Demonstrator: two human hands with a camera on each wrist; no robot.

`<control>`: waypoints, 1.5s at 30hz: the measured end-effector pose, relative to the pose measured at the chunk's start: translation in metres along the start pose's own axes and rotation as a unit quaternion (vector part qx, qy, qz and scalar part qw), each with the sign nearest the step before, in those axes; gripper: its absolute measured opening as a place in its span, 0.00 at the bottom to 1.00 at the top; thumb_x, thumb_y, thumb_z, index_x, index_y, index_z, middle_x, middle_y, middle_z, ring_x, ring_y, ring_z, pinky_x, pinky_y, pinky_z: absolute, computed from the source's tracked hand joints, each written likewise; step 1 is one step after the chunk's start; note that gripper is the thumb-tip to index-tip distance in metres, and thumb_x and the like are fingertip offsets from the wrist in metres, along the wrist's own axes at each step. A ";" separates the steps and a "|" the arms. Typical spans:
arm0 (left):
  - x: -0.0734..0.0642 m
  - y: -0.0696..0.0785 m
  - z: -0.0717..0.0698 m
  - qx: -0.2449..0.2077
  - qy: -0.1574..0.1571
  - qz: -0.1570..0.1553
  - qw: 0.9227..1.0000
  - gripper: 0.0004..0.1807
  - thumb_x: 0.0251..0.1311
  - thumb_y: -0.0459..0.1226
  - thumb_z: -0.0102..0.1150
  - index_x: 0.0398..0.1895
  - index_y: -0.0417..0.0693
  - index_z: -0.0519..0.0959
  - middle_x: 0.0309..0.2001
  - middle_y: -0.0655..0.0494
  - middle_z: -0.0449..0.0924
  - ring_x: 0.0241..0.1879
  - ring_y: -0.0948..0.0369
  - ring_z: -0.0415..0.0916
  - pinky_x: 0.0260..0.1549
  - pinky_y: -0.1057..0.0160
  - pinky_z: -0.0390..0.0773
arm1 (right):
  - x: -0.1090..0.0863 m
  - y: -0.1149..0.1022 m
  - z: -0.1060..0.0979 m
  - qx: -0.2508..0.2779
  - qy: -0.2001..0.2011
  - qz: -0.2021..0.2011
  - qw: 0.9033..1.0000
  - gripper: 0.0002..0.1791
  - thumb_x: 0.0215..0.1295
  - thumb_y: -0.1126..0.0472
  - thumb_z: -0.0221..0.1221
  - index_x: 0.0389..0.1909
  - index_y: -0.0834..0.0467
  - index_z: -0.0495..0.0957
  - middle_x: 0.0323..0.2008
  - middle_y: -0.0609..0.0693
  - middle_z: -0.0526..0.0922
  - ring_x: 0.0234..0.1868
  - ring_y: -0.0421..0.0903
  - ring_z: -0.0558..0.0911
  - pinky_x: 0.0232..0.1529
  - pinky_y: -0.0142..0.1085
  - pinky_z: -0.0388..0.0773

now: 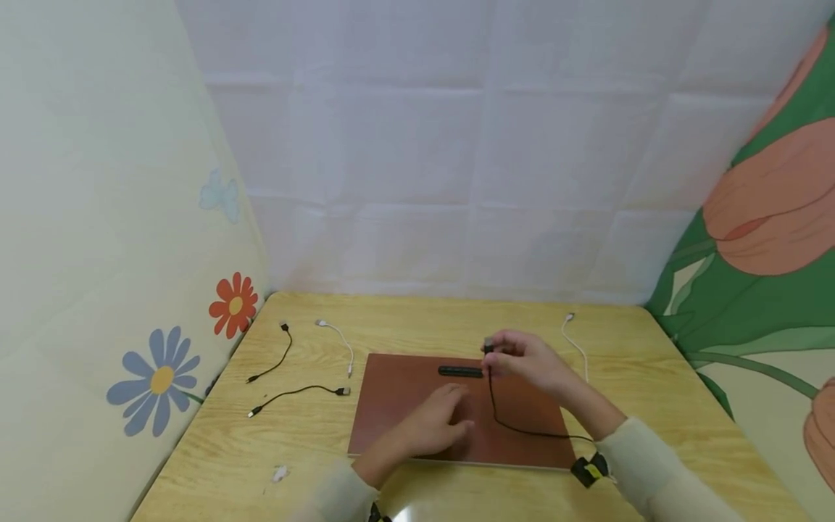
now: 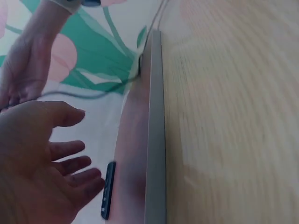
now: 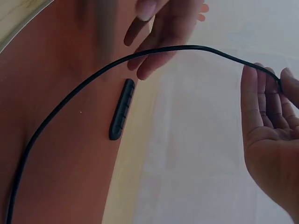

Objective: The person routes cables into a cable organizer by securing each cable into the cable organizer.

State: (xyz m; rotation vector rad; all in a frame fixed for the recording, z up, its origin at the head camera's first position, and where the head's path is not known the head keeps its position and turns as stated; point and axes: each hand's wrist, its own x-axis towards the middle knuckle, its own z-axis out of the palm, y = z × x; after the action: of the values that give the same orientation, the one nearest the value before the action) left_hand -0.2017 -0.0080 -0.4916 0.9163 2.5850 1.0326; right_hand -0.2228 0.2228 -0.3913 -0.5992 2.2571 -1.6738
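Observation:
My right hand [image 1: 525, 357] pinches a black USB cable [image 1: 493, 406] close to its plug, which points up between thumb and fingers. The rest of that cable hangs down and runs over the reddish-brown board [image 1: 398, 406] toward my right wrist. On the board near its far edge lies a black notched cable holder strip [image 3: 122, 109]. My left hand [image 1: 433, 424] hovers over the board's middle, its fingers loosely spread and holding nothing; the left wrist view shows the left hand [image 2: 44, 163] with the strip just past its fingertips.
On the wooden table, left of the board, lie two short black cables [image 1: 293, 392] [image 1: 287, 353] and a white cable [image 1: 342, 338]. Another white cable [image 1: 575, 344] lies at the back right. A small white scrap [image 1: 280, 473] sits at the front left. Cloth walls surround the table.

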 end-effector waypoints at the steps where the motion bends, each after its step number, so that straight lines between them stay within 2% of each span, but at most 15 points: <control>1: 0.001 0.003 0.001 -0.025 0.001 0.005 1.000 0.30 0.72 0.47 0.57 0.71 0.41 0.68 0.69 0.47 0.69 0.68 0.53 0.68 0.63 0.53 0.73 | 0.001 0.001 0.000 0.001 0.001 0.001 1.000 0.19 0.74 0.58 0.60 0.53 0.71 0.74 0.42 0.63 0.85 0.43 0.49 0.87 0.48 0.50 0.84; 3: 0.003 0.008 0.004 -0.077 0.004 0.008 0.997 0.28 0.72 0.46 0.58 0.69 0.42 0.70 0.66 0.49 0.73 0.64 0.55 0.73 0.58 0.56 0.76 | 0.003 0.004 0.000 0.005 0.005 0.005 1.000 0.20 0.73 0.57 0.60 0.53 0.70 0.74 0.42 0.62 0.85 0.43 0.49 0.86 0.49 0.52 0.83; 7: 0.009 0.013 0.011 -0.155 0.028 0.009 0.987 0.22 0.71 0.45 0.59 0.62 0.44 0.76 0.56 0.54 0.81 0.54 0.62 0.79 0.50 0.63 0.80 | 0.008 0.011 -0.001 0.015 0.014 0.009 1.000 0.20 0.73 0.56 0.60 0.53 0.70 0.73 0.41 0.58 0.86 0.43 0.48 0.86 0.47 0.47 0.85; 9: 0.012 0.014 0.015 -0.176 0.040 0.016 0.983 0.18 0.71 0.43 0.59 0.58 0.45 0.78 0.51 0.56 0.84 0.49 0.66 0.80 0.47 0.66 0.80 | 0.011 0.016 -0.001 0.022 0.016 0.006 1.000 0.19 0.74 0.57 0.60 0.52 0.70 0.73 0.40 0.57 0.86 0.43 0.47 0.87 0.46 0.46 0.85; 11: 0.014 0.014 0.019 -0.182 0.049 0.023 0.982 0.13 0.72 0.42 0.59 0.53 0.45 0.80 0.45 0.59 0.85 0.45 0.69 0.80 0.44 0.68 0.79 | 0.013 0.021 -0.001 0.027 0.018 0.001 0.999 0.18 0.74 0.58 0.59 0.51 0.70 0.73 0.40 0.56 0.86 0.42 0.46 0.87 0.47 0.50 0.84; 15: 0.018 0.011 0.026 -0.162 0.063 0.009 0.985 0.09 0.72 0.42 0.58 0.47 0.48 0.82 0.38 0.63 0.84 0.34 0.73 0.75 0.35 0.70 0.76 | 0.020 0.034 0.000 0.033 0.028 -0.006 0.999 0.16 0.74 0.62 0.58 0.50 0.72 0.73 0.40 0.56 0.87 0.41 0.45 0.87 0.49 0.58 0.81; 19: 0.020 0.006 0.032 -0.156 0.072 -0.020 0.985 0.08 0.72 0.43 0.58 0.42 0.48 0.81 0.29 0.65 0.77 0.25 0.71 0.67 0.25 0.70 0.70 | 0.030 0.047 0.001 0.033 0.034 0.007 0.999 0.15 0.75 0.64 0.57 0.50 0.74 0.73 0.41 0.62 0.86 0.41 0.47 0.87 0.50 0.60 0.80; 24: 0.025 0.001 0.038 -0.141 0.091 -0.032 0.985 0.10 0.71 0.45 0.59 0.37 0.48 0.81 0.25 0.67 0.74 0.21 0.71 0.66 0.22 0.70 0.68 | 0.044 0.062 0.001 -0.009 0.053 0.034 0.998 0.12 0.74 0.65 0.57 0.47 0.72 0.75 0.40 0.65 0.85 0.38 0.51 0.87 0.47 0.56 0.83; 30: 0.032 -0.003 0.045 -0.089 0.110 -0.052 0.989 0.09 0.68 0.41 0.63 0.32 0.48 0.80 0.22 0.67 0.74 0.19 0.72 0.66 0.20 0.71 0.68 | 0.055 0.080 -0.004 -0.056 0.069 0.079 0.993 0.09 0.73 0.63 0.60 0.42 0.67 0.78 0.34 0.56 0.85 0.34 0.50 0.86 0.40 0.46 0.85; 34: 0.033 -0.002 0.047 -0.067 0.097 -0.063 0.991 0.09 0.66 0.40 0.65 0.30 0.48 0.79 0.23 0.66 0.75 0.21 0.71 0.67 0.22 0.70 0.69 | 0.058 0.092 -0.007 -0.098 0.077 0.114 0.986 0.07 0.72 0.63 0.61 0.37 0.64 0.79 0.30 0.52 0.86 0.31 0.46 0.85 0.36 0.39 0.83; 38: 0.033 0.000 0.047 -0.046 0.085 -0.068 0.993 0.10 0.67 0.40 0.65 0.30 0.48 0.77 0.24 0.63 0.75 0.21 0.70 0.66 0.22 0.70 0.69 | 0.062 0.100 -0.007 -0.117 0.077 0.119 0.983 0.07 0.70 0.64 0.63 0.37 0.65 0.80 0.31 0.52 0.87 0.31 0.45 0.85 0.36 0.40 0.84; 42: 0.037 0.002 0.043 0.015 0.072 -0.067 0.995 0.12 0.71 0.41 0.60 0.29 0.49 0.74 0.22 0.62 0.72 0.20 0.67 0.64 0.20 0.68 0.66 | 0.068 0.101 -0.006 -0.153 0.081 0.108 0.979 0.08 0.69 0.63 0.64 0.36 0.65 0.80 0.30 0.51 0.86 0.30 0.44 0.84 0.35 0.39 0.82; 45: 0.039 0.008 0.042 0.071 0.055 -0.073 0.993 0.13 0.74 0.43 0.56 0.29 0.50 0.72 0.21 0.60 0.71 0.20 0.65 0.65 0.20 0.67 0.65 | 0.070 0.103 -0.005 -0.197 0.087 0.111 0.970 0.09 0.68 0.60 0.65 0.32 0.62 0.79 0.27 0.49 0.84 0.29 0.43 0.81 0.33 0.37 0.78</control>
State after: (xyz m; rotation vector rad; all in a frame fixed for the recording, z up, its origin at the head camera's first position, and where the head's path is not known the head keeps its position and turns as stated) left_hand -0.2116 0.0434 -0.5152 0.7053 2.7991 0.8937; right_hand -0.3033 0.2192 -0.4857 -0.2695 2.6951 -1.2215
